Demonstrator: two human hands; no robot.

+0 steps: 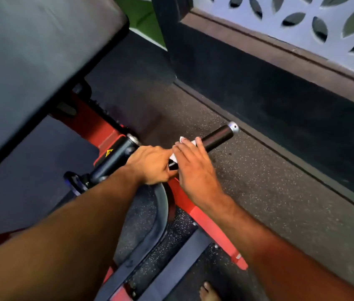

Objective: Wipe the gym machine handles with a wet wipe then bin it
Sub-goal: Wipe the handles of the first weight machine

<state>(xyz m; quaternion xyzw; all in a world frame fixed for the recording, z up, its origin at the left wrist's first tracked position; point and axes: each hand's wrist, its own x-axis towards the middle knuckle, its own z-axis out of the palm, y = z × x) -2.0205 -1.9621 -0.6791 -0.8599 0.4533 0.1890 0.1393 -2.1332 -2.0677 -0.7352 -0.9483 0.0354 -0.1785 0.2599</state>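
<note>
Right hand (193, 168) lay over the black handle (217, 136), fingers curled down on the white wet wipe (175, 156) and pressing it against the grip. Left hand (152, 165), touching it on the inner side, was closed round the same bar near the red frame (202, 216), steadying it. Beyond the right fingertips the grip ran bare to its chrome end cap (233, 127). To do this well, I judged, the wipe should wrap right around the bar (underside included), then slide outward to the cap with firm, even pressure. No bin showed anywhere near either hand.
</note>
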